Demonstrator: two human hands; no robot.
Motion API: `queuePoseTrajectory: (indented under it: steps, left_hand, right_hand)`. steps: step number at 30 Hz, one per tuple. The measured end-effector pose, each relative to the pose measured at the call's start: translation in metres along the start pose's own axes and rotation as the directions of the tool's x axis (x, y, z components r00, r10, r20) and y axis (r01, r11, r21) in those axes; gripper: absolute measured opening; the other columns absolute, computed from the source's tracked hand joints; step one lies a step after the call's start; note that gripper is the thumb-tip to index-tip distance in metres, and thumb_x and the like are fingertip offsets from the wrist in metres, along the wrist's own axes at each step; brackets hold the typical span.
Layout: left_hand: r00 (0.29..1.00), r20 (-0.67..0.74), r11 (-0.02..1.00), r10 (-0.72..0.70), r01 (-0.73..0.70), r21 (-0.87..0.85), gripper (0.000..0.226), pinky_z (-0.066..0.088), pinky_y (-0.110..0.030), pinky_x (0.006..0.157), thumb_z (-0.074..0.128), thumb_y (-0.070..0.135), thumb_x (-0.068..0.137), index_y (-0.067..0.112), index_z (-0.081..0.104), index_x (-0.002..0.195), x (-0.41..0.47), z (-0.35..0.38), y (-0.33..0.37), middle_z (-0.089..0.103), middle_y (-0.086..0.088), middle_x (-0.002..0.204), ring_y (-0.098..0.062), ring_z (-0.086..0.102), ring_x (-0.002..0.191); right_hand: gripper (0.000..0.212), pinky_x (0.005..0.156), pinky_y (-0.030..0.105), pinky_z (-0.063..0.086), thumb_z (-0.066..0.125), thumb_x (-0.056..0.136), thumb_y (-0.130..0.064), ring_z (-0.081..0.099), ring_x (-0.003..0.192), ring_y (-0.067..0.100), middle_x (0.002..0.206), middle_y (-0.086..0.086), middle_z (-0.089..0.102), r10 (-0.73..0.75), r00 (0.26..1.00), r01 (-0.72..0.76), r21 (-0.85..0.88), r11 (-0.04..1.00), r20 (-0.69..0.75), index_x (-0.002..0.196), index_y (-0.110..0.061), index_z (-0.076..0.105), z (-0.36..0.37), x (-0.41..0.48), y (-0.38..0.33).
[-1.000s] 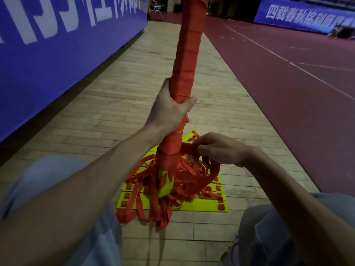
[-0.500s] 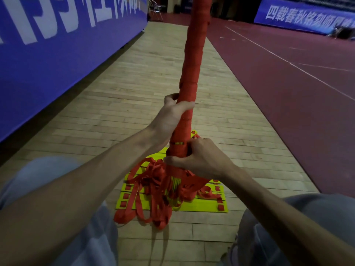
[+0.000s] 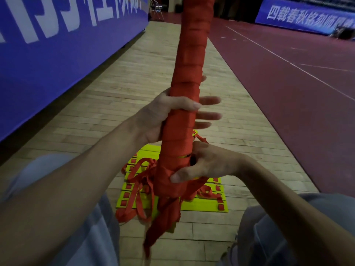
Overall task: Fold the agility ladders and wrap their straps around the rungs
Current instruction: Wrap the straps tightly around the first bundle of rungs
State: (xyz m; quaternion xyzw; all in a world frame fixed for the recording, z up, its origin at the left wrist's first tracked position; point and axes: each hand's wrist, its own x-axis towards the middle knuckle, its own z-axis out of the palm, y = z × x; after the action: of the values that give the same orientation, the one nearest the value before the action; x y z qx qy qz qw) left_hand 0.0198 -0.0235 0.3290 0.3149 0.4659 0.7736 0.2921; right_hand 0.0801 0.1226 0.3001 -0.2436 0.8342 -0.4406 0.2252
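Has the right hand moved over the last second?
Yes: the right hand has shifted left, toward the middle of the yellow ladder stack on the floor, and now grips the red wrapped bundle.

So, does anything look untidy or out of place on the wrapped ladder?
Yes. Below the right hand, the red straps hang in a loose tangle under the wrapped bundle, not wound flat like the neat turns above.

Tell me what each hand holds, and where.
Both hold the strap-wrapped ladder bundle, upright. The left hand grips it partway up, thumb across the front; the right hand grips the lower end of the wrapping, just above the loose straps.
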Motion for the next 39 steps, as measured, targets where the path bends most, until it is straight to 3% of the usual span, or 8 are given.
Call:
queuePoseTrajectory:
  steps: [3, 7, 10, 15, 21, 29, 34, 39]
  left_hand:
    - [0.993, -0.117, 0.993, -0.027, 0.04, 0.111, 0.058, 0.055, -0.03, 0.063, 0.055, -0.001, 0.083, 0.017, 0.044, 0.137, 0.001, 0.002, -0.002, 0.073, -0.01, 0.103, -0.027, 0.072, 0.079]
    - [0.964, -0.265, 0.974, 0.009, 0.051, 0.219, 0.046, 0.05, -0.031, 0.051, 0.067, -0.001, 0.083, 0.003, 0.046, 0.123, 0.006, -0.001, -0.007, 0.063, -0.011, 0.081, -0.022, 0.059, 0.054]
    - [0.92, -0.37, 0.92, 0.132, 0.025, 0.391, 0.035, 0.05, -0.031, 0.047, 0.07, 0.001, 0.085, 0.012, 0.045, 0.107, 0.011, -0.005, -0.008, 0.058, -0.014, 0.077, -0.023, 0.055, 0.049]
    - [0.875, -0.337, 0.739, 0.347, -0.034, 0.673, 0.041, 0.055, -0.036, 0.056, 0.071, 0.018, 0.09, 0.017, 0.04, 0.117, 0.015, -0.01, -0.007, 0.053, -0.012, 0.086, -0.021, 0.059, 0.058]
    - [0.936, -0.314, 0.859, 0.157, 0.027, 0.511, 0.059, 0.053, -0.031, 0.061, 0.054, 0.026, 0.078, 0.025, 0.027, 0.131, 0.013, -0.009, -0.008, 0.047, -0.009, 0.092, -0.019, 0.053, 0.072]
    - [0.929, -0.339, 0.878, 0.147, 0.035, 0.477, 0.072, 0.058, -0.035, 0.08, 0.069, 0.0, 0.085, 0.016, 0.031, 0.143, 0.014, -0.005, -0.015, 0.055, 0.003, 0.092, -0.008, 0.06, 0.076]
    - [0.908, -0.368, 0.859, 0.199, 0.019, 0.511, 0.034, 0.05, -0.021, 0.067, 0.082, 0.0, 0.069, 0.015, 0.06, 0.091, 0.018, -0.005, -0.016, 0.058, 0.009, 0.075, -0.002, 0.057, 0.067]
    - [0.893, -0.404, 0.942, 0.199, -0.062, 0.329, 0.031, 0.055, -0.03, 0.074, 0.08, 0.014, 0.067, 0.016, 0.06, 0.09, 0.012, -0.004, -0.004, 0.062, 0.002, 0.077, -0.015, 0.064, 0.075]
  right_hand:
    - [0.011, 0.066, 0.009, 0.047, 0.07, 0.088, -0.009, 0.063, 0.07, -0.005, 0.076, -0.017, 0.07, 0.076, 0.99, -0.078, 0.01, 0.997, 0.117, 0.091, -0.02, 0.068, -0.007, -0.003, -0.002]
    - [0.008, 0.057, 0.014, 0.044, 0.071, 0.09, -0.019, 0.055, 0.058, 0.001, 0.071, 0.003, 0.065, 0.229, 0.965, -0.205, -0.18, 0.962, 0.126, 0.087, -0.014, 0.066, -0.019, -0.003, 0.013]
    - [0.002, 0.056, 0.015, 0.047, 0.056, 0.097, -0.006, 0.06, 0.057, 0.001, 0.076, 0.002, 0.066, 0.293, 0.955, -0.29, -0.061, 0.955, 0.047, 0.098, -0.006, 0.058, -0.025, -0.007, 0.019]
    - [0.022, 0.067, 0.03, 0.052, 0.039, 0.093, 0.008, 0.063, 0.072, 0.022, 0.079, 0.006, 0.065, 0.256, 0.962, -0.261, -0.045, 0.964, -0.099, 0.102, 0.0, 0.058, -0.024, -0.003, 0.018]
    - [0.021, 0.047, 0.018, 0.035, 0.045, 0.093, -0.004, 0.045, 0.046, 0.004, 0.064, 0.001, 0.059, 0.194, 0.952, -0.224, -0.106, 0.969, -0.235, 0.079, -0.009, 0.059, -0.015, 0.0, 0.003]
    - [0.072, 0.06, 0.033, 0.05, 0.052, 0.063, -0.089, 0.061, 0.062, 0.011, 0.065, -0.004, 0.063, 0.086, 0.907, -0.28, -0.438, 0.854, -0.411, 0.086, -0.023, 0.068, 0.006, 0.007, 0.012]
    - [0.043, 0.06, 0.032, 0.049, 0.073, 0.077, -0.057, 0.062, 0.066, 0.014, 0.071, 0.002, 0.067, 0.107, 0.88, -0.286, -0.337, 0.897, -0.462, 0.088, -0.016, 0.07, 0.002, 0.013, 0.018]
    - [0.026, 0.071, 0.027, 0.053, 0.078, 0.082, -0.037, 0.065, 0.073, 0.007, 0.083, -0.002, 0.072, 0.037, 0.98, -0.081, -0.225, 0.971, -0.194, 0.092, -0.015, 0.069, -0.006, 0.005, 0.01]
